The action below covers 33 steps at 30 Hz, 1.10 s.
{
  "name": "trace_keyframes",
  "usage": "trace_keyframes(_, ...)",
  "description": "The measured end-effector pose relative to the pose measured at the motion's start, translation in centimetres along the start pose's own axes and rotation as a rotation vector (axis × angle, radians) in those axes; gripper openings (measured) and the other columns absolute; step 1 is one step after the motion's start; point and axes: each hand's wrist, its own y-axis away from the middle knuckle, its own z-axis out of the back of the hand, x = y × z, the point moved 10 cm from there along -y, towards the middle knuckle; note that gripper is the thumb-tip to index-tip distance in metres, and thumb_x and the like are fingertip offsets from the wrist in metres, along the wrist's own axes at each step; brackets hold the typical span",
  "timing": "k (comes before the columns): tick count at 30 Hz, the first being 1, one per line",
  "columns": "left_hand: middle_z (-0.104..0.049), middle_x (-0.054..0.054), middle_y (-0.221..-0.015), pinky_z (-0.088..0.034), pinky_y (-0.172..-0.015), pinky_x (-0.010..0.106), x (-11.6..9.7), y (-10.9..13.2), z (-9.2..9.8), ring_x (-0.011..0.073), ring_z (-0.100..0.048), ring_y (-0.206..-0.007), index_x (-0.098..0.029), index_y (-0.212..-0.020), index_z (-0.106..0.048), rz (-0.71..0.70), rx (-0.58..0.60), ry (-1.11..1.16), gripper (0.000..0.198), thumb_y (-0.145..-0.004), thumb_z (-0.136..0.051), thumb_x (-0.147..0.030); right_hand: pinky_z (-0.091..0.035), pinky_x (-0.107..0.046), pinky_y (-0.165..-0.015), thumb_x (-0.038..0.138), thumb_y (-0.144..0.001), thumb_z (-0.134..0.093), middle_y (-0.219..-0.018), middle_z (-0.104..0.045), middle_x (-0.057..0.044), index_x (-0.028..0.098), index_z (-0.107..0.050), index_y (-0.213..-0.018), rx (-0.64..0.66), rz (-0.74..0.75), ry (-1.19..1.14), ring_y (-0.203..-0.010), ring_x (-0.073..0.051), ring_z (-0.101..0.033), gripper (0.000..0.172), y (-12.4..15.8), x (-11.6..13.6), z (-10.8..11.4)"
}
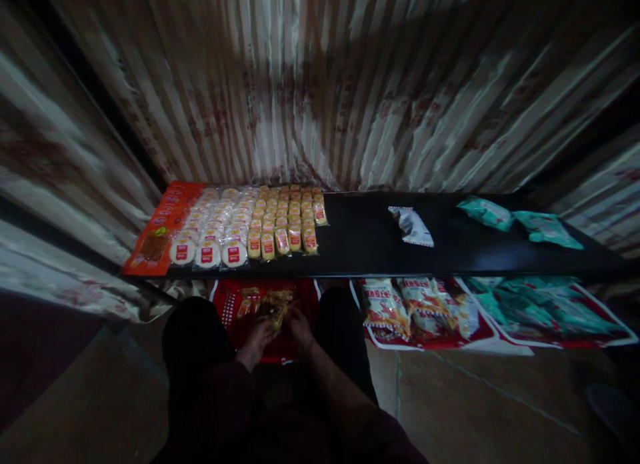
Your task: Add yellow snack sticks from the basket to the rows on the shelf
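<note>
My left hand (255,339) is closed on small yellow-wrapped snack packets (278,315), held low over a red basket (309,292) between my knees. Beside it, my right hand (301,327) is bent in toward the same packets, its fingers curled. What those fingers grip is too dark to make out. A few more wrapped snacks (249,306) lie inside the basket. Above, on the black shelf (355,241), similar yellow-wrapped snacks (281,239) stand in tight rows.
Left of those rows are round white packaged snacks (207,254) and orange packs (154,251). Farther right on the shelf lie a white-and-blue bag (414,227) and green bags (547,229). Baskets below hold printed bags (384,306) and green bags (555,311). A striped curtain (320,117) hangs behind.
</note>
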Motion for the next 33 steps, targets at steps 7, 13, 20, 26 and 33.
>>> trace_keyframes(7, -0.067, 0.007, -0.097, -0.052, -0.073, 0.025, -0.2, 1.7, -0.7, 0.0118, -0.066, -0.068, -0.018, -0.11, -0.053, -0.073, 0.036, -0.156, 0.034, -0.079, -0.063, -0.026, -0.05, -0.031, -0.072, 0.037, -0.046, -0.072, -0.072, -0.069, -0.001, 0.019, -0.057, -0.085, -0.015, -0.067, -0.177, -0.072, -0.019, -0.065, 0.045, 1.2, 0.1, 0.2)
trace_keyframes(13, -0.068, 0.004, -0.082, -0.052, -0.068, 0.024, -0.5, 2.1, -0.6, 0.0116, -0.065, -0.061, -0.018, -0.105, -0.055, -0.101, 0.045, -0.225, 0.03, -0.078, -0.062, -0.03, -0.05, -0.031, -0.071, 0.037, -0.044, -0.076, -0.074, -0.068, 0.0, 0.02, -0.059, -0.09, 0.013, -0.079, -0.183, -0.072, -0.019, -0.064, 0.052, 2.3, 0.7, -0.2)
trace_keyframes(20, -0.063, 0.001, -0.058, -0.05, -0.058, 0.022, 0.2, 2.2, 0.1, 0.013, -0.063, -0.052, -0.016, -0.086, -0.06, -0.018, 0.059, -0.144, 0.018, -0.083, -0.051, -0.031, -0.049, -0.028, -0.062, 0.035, -0.05, -0.075, -0.07, -0.067, 0.002, 0.022, -0.057, -0.097, -0.003, -0.159, -0.211, -0.064, -0.016, -0.063, 0.052, 2.7, 0.1, -0.2)
trace_keyframes(26, -0.056, -0.001, -0.05, -0.05, -0.052, 0.024, 0.7, 2.2, 0.3, 0.0132, -0.059, -0.045, -0.014, -0.079, -0.058, 0.05, 0.043, -0.083, 0.019, -0.082, -0.051, -0.032, -0.048, -0.028, -0.057, 0.04, -0.054, -0.073, -0.065, -0.066, 0.001, 0.02, -0.06, -0.088, 0.014, -0.139, -0.183, -0.061, -0.017, -0.063, 0.042, 2.8, 0.6, -0.2)
trace_keyframes(33, -0.063, 0.002, -0.058, -0.048, -0.049, 0.022, 0.6, 2.1, 0.5, 0.0137, -0.062, -0.047, -0.012, -0.091, -0.057, 0.053, 0.03, -0.049, 0.019, -0.087, -0.046, -0.027, -0.049, -0.028, -0.058, 0.044, -0.053, -0.071, -0.064, -0.066, 0.0, 0.02, -0.059, -0.074, -0.002, -0.133, -0.142, -0.064, -0.018, -0.063, 0.034, 2.7, 0.4, 0.1)
